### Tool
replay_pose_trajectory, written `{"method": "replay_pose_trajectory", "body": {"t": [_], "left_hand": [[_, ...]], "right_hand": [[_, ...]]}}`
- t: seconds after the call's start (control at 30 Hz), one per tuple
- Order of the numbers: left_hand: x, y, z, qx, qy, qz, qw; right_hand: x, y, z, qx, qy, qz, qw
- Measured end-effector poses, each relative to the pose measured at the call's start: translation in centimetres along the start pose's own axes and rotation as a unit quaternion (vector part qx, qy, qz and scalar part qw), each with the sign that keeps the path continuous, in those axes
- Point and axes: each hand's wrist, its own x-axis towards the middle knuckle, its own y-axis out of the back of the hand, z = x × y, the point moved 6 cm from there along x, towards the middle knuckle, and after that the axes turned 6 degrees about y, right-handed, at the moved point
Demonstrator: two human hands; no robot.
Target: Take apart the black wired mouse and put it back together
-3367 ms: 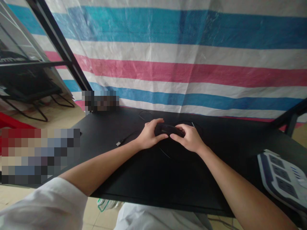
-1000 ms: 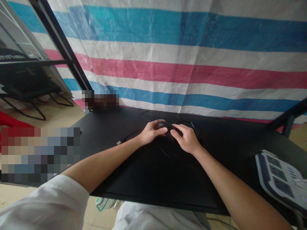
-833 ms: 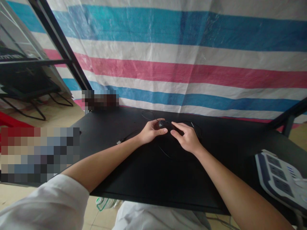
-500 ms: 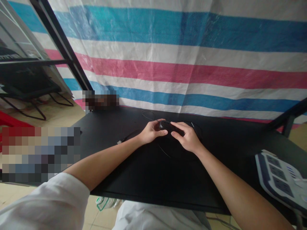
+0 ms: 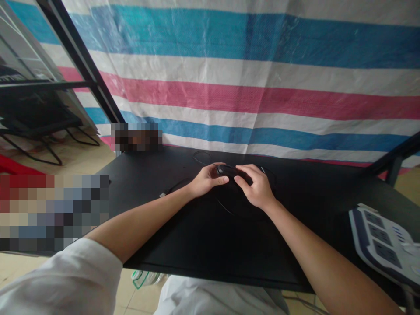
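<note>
Both my hands hold a black computer mouse (image 5: 226, 170) just over the middle of the black table (image 5: 210, 245). My left hand (image 5: 206, 180) grips its left end, thumb along the near side and fingers behind. At the other end, my right hand (image 5: 256, 186) closes on it with the thumb in front and the fingertips on top. A thin black cable (image 5: 201, 152) loops on the table behind my hands, and more of it lies below them. Left of my left hand rests a USB plug (image 5: 163, 194). The underside of the mouse is hidden.
A white and dark blue power strip (image 5: 377, 240) sits at the table's right. Behind the table hangs a striped plastic sheet (image 5: 229, 96), beside a black metal post (image 5: 82, 57). A chair (image 5: 39, 113) stands at left; a clear bottle (image 5: 147, 279) is on the floor.
My right hand's fingers have shifted slightly on the mouse, uncovering a little more of its top. My left hand keeps its grip. The view has moved very slightly.
</note>
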Motion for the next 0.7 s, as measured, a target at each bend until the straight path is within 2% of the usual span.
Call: {"method": "replay_pose_trajectory", "body": {"t": [0.23, 0.33, 0.4, 0.47, 0.57, 0.7], "left_hand": [[-0.1, -0.5, 0.3, -0.018, -0.004, -0.018, 1.000], [-0.1, -0.5, 0.1, -0.051, 0.004, -0.020, 0.998], [-0.1, -0.3, -0.1, -0.072, 0.009, -0.007, 0.997], [-0.1, 0.0, -0.2, -0.088, 0.008, 0.010, 0.996], [-0.1, 0.1, -0.1, -0.110, 0.006, 0.025, 0.994], [-0.2, 0.1, 0.0, -0.140, 0.021, 0.032, 0.989]], "right_hand": [[-0.1, -0.3, 1.4, 0.104, -0.091, 0.035, 0.990], [0.0, 0.2, 2.3, 0.124, -0.123, 0.074, 0.982], [0.1, 1.3, 3.0, 0.089, -0.118, 0.124, 0.981], [0.2, 2.6, 3.7, 0.010, -0.084, 0.167, 0.982], [0.5, 3.5, 4.3, -0.131, -0.014, 0.147, 0.980], [0.5, 4.4, 5.5, -0.193, -0.050, 0.150, 0.968]]}}
